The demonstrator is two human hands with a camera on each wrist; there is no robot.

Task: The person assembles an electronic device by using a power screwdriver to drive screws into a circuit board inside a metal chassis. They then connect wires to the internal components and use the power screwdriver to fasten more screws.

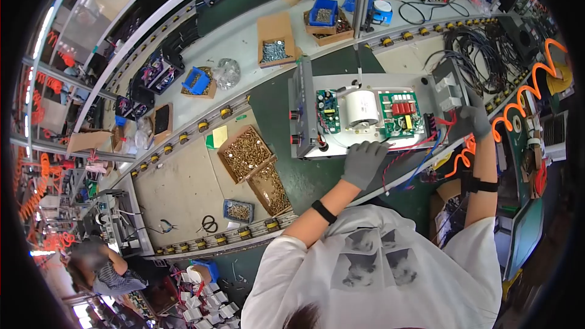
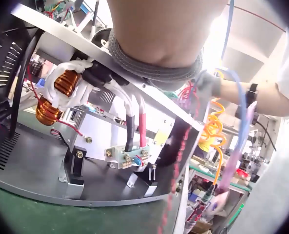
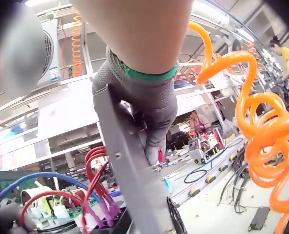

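Note:
An electrical unit with a pale top plate (image 1: 335, 145), green circuit board (image 1: 401, 106) and large white cylinder (image 1: 362, 108) stands before the person. The gloved left hand (image 1: 365, 163) rests on the plate's near edge, beside red wires (image 1: 420, 142); its fingertips are partly hidden. Beneath that plate, the left wrist view shows copper coils (image 2: 66, 84) and a small terminal board (image 2: 128, 157). At the unit's right end, the gloved right hand (image 1: 476, 120) grips the upright grey metal panel (image 3: 129, 165), fingers around its edge in the right wrist view.
Left of the unit are boxes of brass-coloured screws (image 1: 245, 153) and a blue bin (image 1: 238, 211). Behind it stands another screw box (image 1: 275, 52). An orange coiled hose (image 1: 518, 109) hangs at the right, near black cables (image 1: 472, 49). Loose blue and red wires hang over the near edge.

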